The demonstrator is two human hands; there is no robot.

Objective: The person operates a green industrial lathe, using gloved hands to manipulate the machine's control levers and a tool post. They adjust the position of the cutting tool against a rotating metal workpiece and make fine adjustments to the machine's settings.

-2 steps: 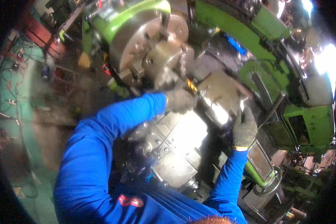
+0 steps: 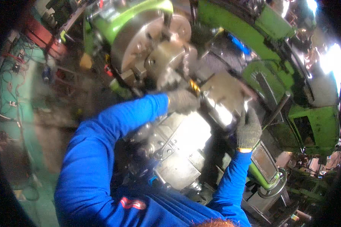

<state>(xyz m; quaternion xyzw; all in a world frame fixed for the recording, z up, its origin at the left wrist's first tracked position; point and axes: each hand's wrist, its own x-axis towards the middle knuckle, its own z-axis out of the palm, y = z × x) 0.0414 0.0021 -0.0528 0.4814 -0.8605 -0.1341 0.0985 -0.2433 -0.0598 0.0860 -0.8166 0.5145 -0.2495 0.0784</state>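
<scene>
A small rectangular grey screen in a green frame (image 2: 264, 163) sits at four o'clock, just below the gloved right hand (image 2: 248, 128).

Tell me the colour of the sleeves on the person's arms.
Bright blue sleeves, ending at grey knit gloves; seen best in the head view.

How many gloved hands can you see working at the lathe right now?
2. The left hand in a grey glove is at the toolpost just below the chuck; the right hand, also grey-gloved, is lower right, against the grey block. No other hands show.
</scene>
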